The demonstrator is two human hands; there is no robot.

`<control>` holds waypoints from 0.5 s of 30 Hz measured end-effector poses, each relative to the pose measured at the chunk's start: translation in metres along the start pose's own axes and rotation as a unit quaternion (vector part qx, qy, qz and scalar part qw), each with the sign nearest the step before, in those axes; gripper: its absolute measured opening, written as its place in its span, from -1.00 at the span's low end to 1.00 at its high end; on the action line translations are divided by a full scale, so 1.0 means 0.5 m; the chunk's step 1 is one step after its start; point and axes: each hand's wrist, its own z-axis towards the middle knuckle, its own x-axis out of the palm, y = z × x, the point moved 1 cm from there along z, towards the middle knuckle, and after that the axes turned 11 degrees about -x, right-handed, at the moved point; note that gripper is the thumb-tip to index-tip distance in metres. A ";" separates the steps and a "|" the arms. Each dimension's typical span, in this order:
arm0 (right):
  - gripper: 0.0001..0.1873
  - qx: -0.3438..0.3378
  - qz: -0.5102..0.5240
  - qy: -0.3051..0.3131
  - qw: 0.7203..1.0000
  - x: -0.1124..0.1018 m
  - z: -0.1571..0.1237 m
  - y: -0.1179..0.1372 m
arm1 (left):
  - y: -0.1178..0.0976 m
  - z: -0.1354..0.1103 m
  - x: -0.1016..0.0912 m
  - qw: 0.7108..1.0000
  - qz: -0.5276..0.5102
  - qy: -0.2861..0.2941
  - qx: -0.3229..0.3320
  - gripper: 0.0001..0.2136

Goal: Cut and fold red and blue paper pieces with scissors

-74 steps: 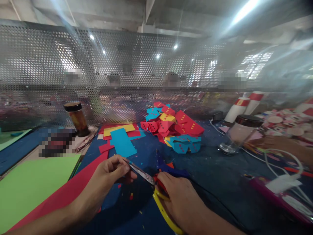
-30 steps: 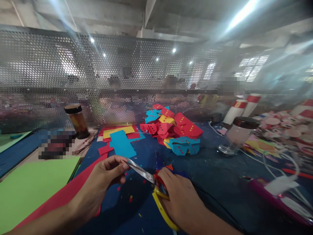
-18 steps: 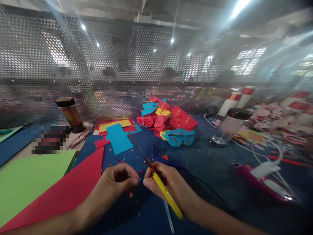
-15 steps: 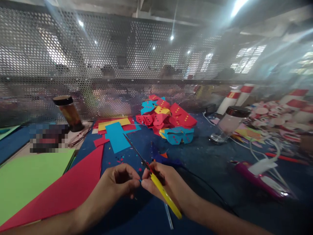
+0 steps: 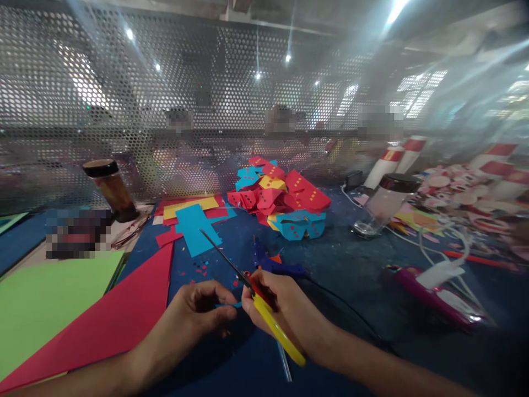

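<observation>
My left hand [image 5: 194, 311] pinches a small blue paper strip [image 5: 235, 304] between thumb and fingers. Close beside it, my right hand [image 5: 293, 309] is wrapped round a pair of scissors [image 5: 278, 331] with yellow and red handles. The blades point up and left, over the edge of a blue paper sheet [image 5: 196, 226]. Whether the right fingertips also touch the strip cannot be made out. Tiny red and blue paper scraps [image 5: 200, 270] lie in front of the hands. A blue glue gun [image 5: 285, 267] rests just beyond my right hand.
Folded red, blue and yellow paper pieces [image 5: 273, 198] form a pile ahead. Red [image 5: 103, 320] and green [image 5: 53, 298] sheets lie at left. A dark-lidded bottle [image 5: 109, 190], a clear jar [image 5: 378, 209], a purple device [image 5: 433, 298] and cables surround the workspace. Perforated metal [image 5: 231, 99] stands behind.
My right fingertips have moved slightly away from my left ones, and more of the blue strip shows between them. The scissors stay in my right hand. The whole view has shifted a little.
</observation>
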 end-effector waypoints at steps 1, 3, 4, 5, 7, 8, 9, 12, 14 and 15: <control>-0.89 -0.003 -0.002 -0.002 1.000 0.000 0.000 -0.002 | 0.000 0.000 0.000 1.000 0.003 -0.004 -0.002 -0.79; -0.91 -0.010 -0.017 0.006 1.000 -0.002 0.001 -0.001 | 0.000 0.000 -0.001 1.000 0.005 -0.012 -0.002 -0.79; -0.91 -0.014 -0.032 0.011 0.999 -0.004 0.001 0.000 | -0.001 0.001 -0.003 1.000 0.003 -0.016 0.001 -0.79; -0.91 -0.017 -0.050 0.015 0.998 -0.007 0.000 0.002 | -0.004 0.002 -0.005 1.000 0.004 -0.021 0.006 -0.79; -0.91 -0.031 -0.097 0.014 0.995 -0.014 -0.001 0.006 | -0.012 0.003 -0.012 0.999 0.011 -0.038 0.019 -0.81; -0.92 -0.042 -0.124 0.009 0.991 -0.017 -0.001 0.007 | -0.017 0.003 -0.016 0.999 0.013 -0.046 0.023 -0.81; -0.90 -0.055 -0.151 0.002 0.987 -0.020 -0.002 0.008 | -0.023 0.003 -0.020 0.998 0.010 -0.054 0.025 -0.81; -0.84 -0.088 -0.233 -0.001 0.969 -0.027 -0.002 0.008 | -0.042 0.000 -0.032 0.997 -0.032 -0.064 0.022 -0.79; -0.81 -0.097 -0.274 0.006 0.957 -0.029 -0.002 0.008 | -0.053 -0.003 -0.039 0.995 -0.066 -0.075 0.028 -0.78; -0.81 -0.101 -0.290 0.010 0.952 -0.030 -0.001 0.008 | -0.058 -0.005 -0.043 0.993 -0.079 -0.082 0.035 -0.78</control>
